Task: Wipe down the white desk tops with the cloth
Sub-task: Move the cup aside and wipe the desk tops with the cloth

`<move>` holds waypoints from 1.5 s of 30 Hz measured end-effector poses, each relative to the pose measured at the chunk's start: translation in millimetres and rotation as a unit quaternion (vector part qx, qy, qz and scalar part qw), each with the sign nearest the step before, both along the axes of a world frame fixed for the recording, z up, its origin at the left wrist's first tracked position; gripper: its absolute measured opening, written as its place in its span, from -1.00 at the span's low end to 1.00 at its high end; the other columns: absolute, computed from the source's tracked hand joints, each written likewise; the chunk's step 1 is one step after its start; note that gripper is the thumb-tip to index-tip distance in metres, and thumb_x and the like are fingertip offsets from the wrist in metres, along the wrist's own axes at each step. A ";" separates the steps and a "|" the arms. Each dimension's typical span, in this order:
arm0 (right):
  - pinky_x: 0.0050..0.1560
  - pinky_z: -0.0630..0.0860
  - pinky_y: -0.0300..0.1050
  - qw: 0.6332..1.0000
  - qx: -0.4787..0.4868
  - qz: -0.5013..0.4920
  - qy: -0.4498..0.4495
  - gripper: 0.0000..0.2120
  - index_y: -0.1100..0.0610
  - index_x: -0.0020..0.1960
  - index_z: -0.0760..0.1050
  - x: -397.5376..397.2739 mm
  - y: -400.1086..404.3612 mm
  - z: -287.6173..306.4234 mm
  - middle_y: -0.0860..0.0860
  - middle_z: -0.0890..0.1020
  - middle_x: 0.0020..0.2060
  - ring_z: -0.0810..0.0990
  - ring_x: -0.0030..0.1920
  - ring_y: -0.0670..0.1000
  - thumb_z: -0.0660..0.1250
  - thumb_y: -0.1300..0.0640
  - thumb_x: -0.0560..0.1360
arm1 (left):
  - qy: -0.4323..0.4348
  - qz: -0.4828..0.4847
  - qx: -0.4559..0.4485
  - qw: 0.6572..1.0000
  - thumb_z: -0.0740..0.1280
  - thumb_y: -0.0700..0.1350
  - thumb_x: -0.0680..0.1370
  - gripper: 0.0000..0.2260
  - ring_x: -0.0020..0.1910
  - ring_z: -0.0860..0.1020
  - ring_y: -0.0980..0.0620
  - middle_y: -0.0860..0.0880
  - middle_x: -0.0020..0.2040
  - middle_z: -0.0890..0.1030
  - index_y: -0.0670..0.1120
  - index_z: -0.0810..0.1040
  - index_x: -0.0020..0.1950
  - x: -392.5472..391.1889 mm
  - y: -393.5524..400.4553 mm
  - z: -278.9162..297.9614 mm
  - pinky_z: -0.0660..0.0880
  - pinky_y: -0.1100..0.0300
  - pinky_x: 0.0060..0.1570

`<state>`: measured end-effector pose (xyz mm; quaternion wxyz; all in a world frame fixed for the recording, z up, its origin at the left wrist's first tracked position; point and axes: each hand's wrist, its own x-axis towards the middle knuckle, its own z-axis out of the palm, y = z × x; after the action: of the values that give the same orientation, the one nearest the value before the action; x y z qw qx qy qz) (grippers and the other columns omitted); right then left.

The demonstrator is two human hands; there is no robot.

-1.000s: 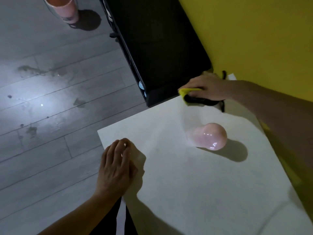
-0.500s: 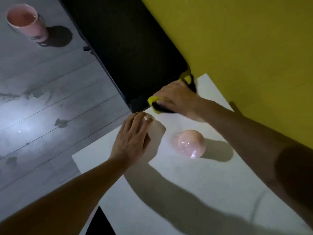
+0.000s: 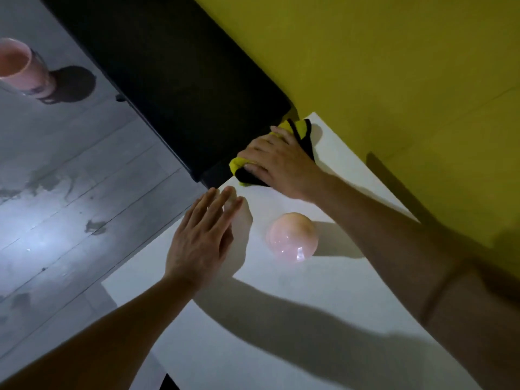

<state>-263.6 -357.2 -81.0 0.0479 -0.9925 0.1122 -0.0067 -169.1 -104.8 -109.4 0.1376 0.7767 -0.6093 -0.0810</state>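
The white desk top (image 3: 295, 319) fills the lower right of the view. At its far edge my right hand (image 3: 278, 161) presses flat on a yellow and black cloth (image 3: 302, 130), which sticks out from under the fingers and palm. My left hand (image 3: 205, 237) lies flat on the desk near its left edge, fingers together and pointing toward the cloth, holding nothing. A pink glossy ball (image 3: 292, 237) rests on the desk between my two forearms, apart from both hands.
A black piece of furniture (image 3: 174, 80) butts against the desk's far edge. A yellow wall (image 3: 394, 80) runs along the right side. Grey plank floor (image 3: 56, 192) with wet patches lies to the left, where a pink cup (image 3: 19, 68) stands.
My left hand slid from the desk's near left corner up toward the far edge. My right hand with the cloth stayed at the far edge, shifting a little along it.
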 end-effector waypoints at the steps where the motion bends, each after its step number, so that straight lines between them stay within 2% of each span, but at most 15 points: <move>1: 0.46 0.16 0.20 1.000 -0.009 -0.027 -0.010 -0.60 0.01 0.33 0.51 -4.5 -14.2 -0.6 0.03 0.59 0.23 0.51 0.31 0.13 0.03 -0.07 0.65 | 0.000 0.000 0.000 1.000 0.06 0.03 0.70 -0.48 0.67 0.15 -0.18 -0.10 0.68 0.22 0.02 0.18 0.69 0.6 -0.4 0.5 0.27 -0.22 0.57; 3: 0.40 0.22 0.24 0.987 -0.010 -0.151 -0.062 -0.60 0.03 0.34 0.51 -19.9 -49.8 0.0 0.08 0.58 0.28 0.49 0.36 0.18 0.05 -0.04 0.64 | -0.002 0.000 -0.003 1.000 0.05 0.03 0.71 -0.50 0.66 0.18 -0.19 -0.11 0.67 0.25 0.00 0.23 0.67 0.7 -2.9 1.2 0.30 -0.24 0.55; 5: 0.29 0.38 0.24 0.951 0.027 -0.296 -0.091 -0.59 -0.01 0.44 0.44 -33.9 -70.1 1.3 0.07 0.50 0.38 0.45 0.37 0.21 0.05 -0.08 0.68 | -0.004 0.004 -0.001 1.000 0.06 0.02 0.72 -0.52 0.66 0.19 -0.19 -0.11 0.67 0.26 -0.01 0.27 0.66 0.5 -4.6 1.1 0.32 -0.24 0.55; 7: 0.19 0.46 0.24 0.927 0.071 -0.359 -0.086 -0.58 -0.07 0.52 0.34 -33.0 -70.6 0.6 0.08 0.44 0.40 0.45 0.32 0.24 0.05 -0.10 0.70 | -0.006 0.003 0.002 1.000 0.05 0.02 0.73 -0.52 0.66 0.20 -0.20 -0.12 0.66 0.27 -0.02 0.28 0.65 1.9 -4.9 -0.1 0.34 -0.26 0.53; 11: 0.20 0.42 0.20 0.913 0.100 -0.386 -0.088 -0.57 -0.11 0.58 0.24 -46.1 -60.7 -1.2 0.08 0.45 0.41 0.46 0.30 0.24 0.05 -0.05 0.72 | -0.001 0.003 -0.009 1.000 0.06 0.00 0.73 -0.54 0.65 0.21 -0.21 -0.13 0.65 0.29 -0.04 0.31 0.64 2.3 -3.8 -0.7 0.35 -0.26 0.52; 16: 0.34 0.43 0.19 0.893 0.096 -0.419 -0.129 -0.55 -0.01 0.54 0.37 -146.1 -28.7 -3.7 0.11 0.51 0.41 0.48 0.37 0.21 0.06 -0.05 0.69 | 0.000 0.008 -0.017 1.000 0.06 0.00 0.73 -0.54 0.64 0.24 -0.22 -0.14 0.64 0.31 -0.03 0.33 0.63 -0.2 -5.8 3.5 0.35 -0.26 0.52; 19: 0.40 0.38 0.23 0.890 0.089 -0.433 -0.110 -0.52 0.02 0.53 0.38 -195.2 -14.4 -0.1 0.11 0.45 0.48 0.43 0.44 0.20 0.07 -0.06 0.66 | -0.007 0.011 -0.015 1.000 0.05 0.01 0.73 -0.54 0.65 0.21 -0.22 -0.14 0.65 0.30 -0.04 0.33 0.63 -2.5 -6.0 4.1 0.30 -0.22 0.55; 23: 0.29 0.38 0.15 0.878 0.071 -0.470 -0.067 -0.48 -0.01 0.56 0.33 -145.9 -21.9 4.7 0.14 0.48 0.41 0.46 0.35 0.25 0.02 -0.10 0.65 | -0.011 0.013 -0.015 1.000 0.04 0.01 0.74 -0.53 0.65 0.19 -0.22 -0.14 0.65 0.28 -0.06 0.34 0.63 -4.2 -5.9 2.8 0.26 -0.20 0.58; 28: 0.29 0.29 0.19 0.895 0.080 -0.438 -0.030 -0.53 -0.08 0.62 0.15 -50.8 -48.8 6.1 0.07 0.37 0.48 0.38 0.39 0.21 -0.03 -0.10 0.72 | -0.028 0.013 -0.018 0.999 0.02 -0.05 0.78 -0.58 0.62 0.27 -0.28 -0.20 0.62 0.34 -0.11 0.38 0.60 -6.1 -6.9 3.7 0.28 -0.25 0.56; 31: 0.25 0.35 0.17 0.906 0.076 -0.416 -0.027 -0.53 -0.07 0.61 0.16 -55.8 -54.9 2.9 0.09 0.40 0.45 0.41 0.37 0.22 -0.02 -0.10 0.73 | -0.021 0.049 -0.026 0.998 0.03 -0.10 0.70 -0.56 0.49 0.42 -0.31 -0.26 0.50 0.46 -0.18 0.46 0.52 -17.2 1.6 14.4 0.36 -0.24 0.49; 33: 0.22 0.37 0.15 0.908 0.087 -0.409 -0.036 -0.54 -0.08 0.61 0.17 -72.9 -50.3 1.9 0.10 0.42 0.43 0.43 0.35 0.23 0.00 -0.08 0.72 | -0.007 0.077 -0.045 0.996 0.14 -0.22 0.66 -0.67 0.30 0.53 -0.25 -0.23 0.34 0.54 -0.20 0.53 0.38 -35.7 28.9 22.4 0.43 -0.11 0.32; 35: 0.22 0.37 0.16 0.904 0.088 -0.416 -0.047 -0.55 -0.08 0.60 0.20 -97.0 -40.8 1.4 0.10 0.44 0.42 0.44 0.33 0.25 0.02 -0.07 0.72 | -0.004 0.031 -0.055 0.998 0.22 -0.24 0.56 -0.73 0.10 0.53 -0.21 -0.18 0.19 0.56 -0.16 0.54 0.24 -66.1 61.5 28.5 0.39 -0.02 0.16; 37: 0.22 0.37 0.17 0.901 0.095 -0.420 -0.058 -0.56 -0.07 0.59 0.24 -130.0 -29.8 0.4 0.11 0.46 0.41 0.45 0.33 0.27 0.04 -0.06 0.72 | 0.013 -0.076 -0.060 0.995 0.26 -0.17 0.49 -0.72 0.03 0.49 -0.16 -0.14 0.16 0.53 -0.11 0.49 0.19 -100.6 77.0 33.3 0.41 0.02 0.10; 41: 0.31 0.41 0.20 0.890 0.119 -0.432 -0.081 -0.47 -0.08 0.57 0.30 -208.2 -9.0 5.4 0.10 0.47 0.44 0.44 0.40 0.25 -0.01 -0.18 0.65 | 0.021 -0.202 -0.057 0.977 0.29 -0.17 0.53 -0.64 0.20 0.55 -0.18 -0.18 0.31 0.56 -0.18 0.54 0.32 -163.0 32.1 25.3 0.51 -0.02 0.27; 45: 0.37 0.37 0.20 0.880 0.140 -0.449 -0.060 -0.47 -0.23 0.58 0.21 -246.8 -2.1 8.1 0.05 0.46 0.45 0.44 0.40 0.20 -0.01 -0.20 0.62 | 0.011 -0.160 -0.042 0.986 0.18 -0.12 0.62 -0.52 0.49 0.44 -0.27 -0.28 0.49 0.47 -0.27 0.45 0.51 -186.3 -32.7 13.7 0.35 -0.16 0.53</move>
<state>-510.4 -359.2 -72.9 0.1852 -0.8161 0.5427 -0.0717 -355.5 -137.5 -95.8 0.1623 0.6616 -0.7271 -0.0851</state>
